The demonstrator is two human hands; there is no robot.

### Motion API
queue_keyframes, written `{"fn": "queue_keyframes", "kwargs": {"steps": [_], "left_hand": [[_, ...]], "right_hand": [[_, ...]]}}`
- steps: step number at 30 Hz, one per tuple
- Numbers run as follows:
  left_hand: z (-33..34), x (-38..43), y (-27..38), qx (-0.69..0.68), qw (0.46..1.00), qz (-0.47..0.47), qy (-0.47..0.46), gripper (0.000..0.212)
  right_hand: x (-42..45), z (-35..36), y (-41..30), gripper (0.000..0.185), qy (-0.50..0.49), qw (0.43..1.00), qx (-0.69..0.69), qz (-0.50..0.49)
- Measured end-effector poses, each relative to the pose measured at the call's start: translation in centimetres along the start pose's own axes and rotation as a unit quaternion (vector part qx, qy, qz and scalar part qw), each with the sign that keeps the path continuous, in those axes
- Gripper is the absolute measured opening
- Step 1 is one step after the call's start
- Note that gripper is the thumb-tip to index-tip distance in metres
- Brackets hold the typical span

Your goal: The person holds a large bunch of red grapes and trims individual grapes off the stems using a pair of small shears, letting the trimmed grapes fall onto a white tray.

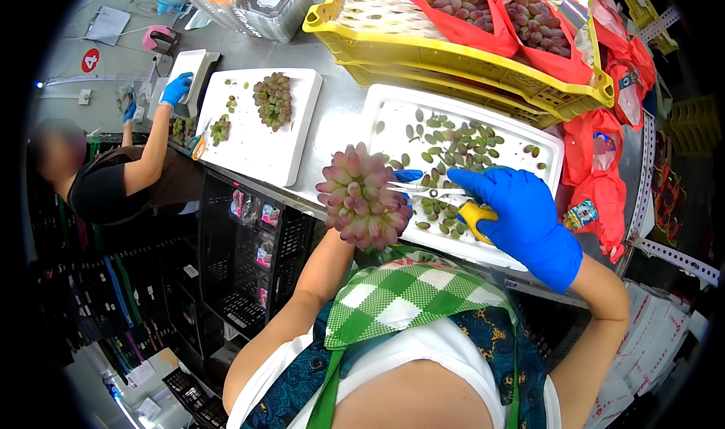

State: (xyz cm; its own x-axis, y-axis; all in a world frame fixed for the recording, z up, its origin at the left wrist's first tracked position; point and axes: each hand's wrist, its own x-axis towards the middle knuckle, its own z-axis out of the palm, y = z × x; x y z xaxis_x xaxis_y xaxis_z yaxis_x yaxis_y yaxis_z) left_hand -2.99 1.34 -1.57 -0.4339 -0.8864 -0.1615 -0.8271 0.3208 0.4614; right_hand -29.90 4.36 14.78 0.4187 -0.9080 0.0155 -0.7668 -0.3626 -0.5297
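Observation:
Pinkish-green grapes in a tight cluster, or a succulent-like bunch point(364, 198), rest in my left hand point(409, 176), which is mostly hidden behind the bunch; its blue glove shows only at the edge. My gloved right hand point(512, 216) is shut on yellow-handled scissors point(435, 192). Their blades point left and reach the bunch's right side. Beneath both hands lies a white foam tray point(552, 146) with many loose oval green pieces point(453, 140).
Yellow crates point(453, 52) hold red-wrapped bunches point(535, 24) behind the tray. Red packages point(595, 185) lie at the right. Another white tray point(243, 163) with bunches and scissors point(198, 146) stands left, beside a co-worker point(113, 174) in blue gloves. Clear plastic boxes point(272, 10) are stacked behind.

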Motion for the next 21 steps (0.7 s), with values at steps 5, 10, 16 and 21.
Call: {"fn": "queue_keyframes", "kwargs": {"steps": [5, 10, 16, 21], "left_hand": [[-2.9, -0.8, 2.9, -0.374, 0.926, -0.029, -0.038, 0.043], [-1.3, 0.0, 0.4, -0.220, 0.973, 0.072, -0.015, 0.035], [-2.2, 0.2, 2.6, -0.261, 0.962, 0.080, 0.017, 0.031], [0.1, 1.3, 0.4, -0.387, 0.907, -0.014, -0.167, 0.034]], "right_hand": [[0.7, -0.5, -0.3, 0.059, 0.035, 0.983, -0.168, -0.070], [1.6, -1.0, -0.9, 0.042, 0.072, 0.932, -0.321, -0.154], [2.2, -1.5, -1.2, 0.041, 0.052, 0.921, -0.339, -0.184], [2.3, -1.1, -1.6, 0.039, 0.031, 0.913, -0.370, -0.169]]}}
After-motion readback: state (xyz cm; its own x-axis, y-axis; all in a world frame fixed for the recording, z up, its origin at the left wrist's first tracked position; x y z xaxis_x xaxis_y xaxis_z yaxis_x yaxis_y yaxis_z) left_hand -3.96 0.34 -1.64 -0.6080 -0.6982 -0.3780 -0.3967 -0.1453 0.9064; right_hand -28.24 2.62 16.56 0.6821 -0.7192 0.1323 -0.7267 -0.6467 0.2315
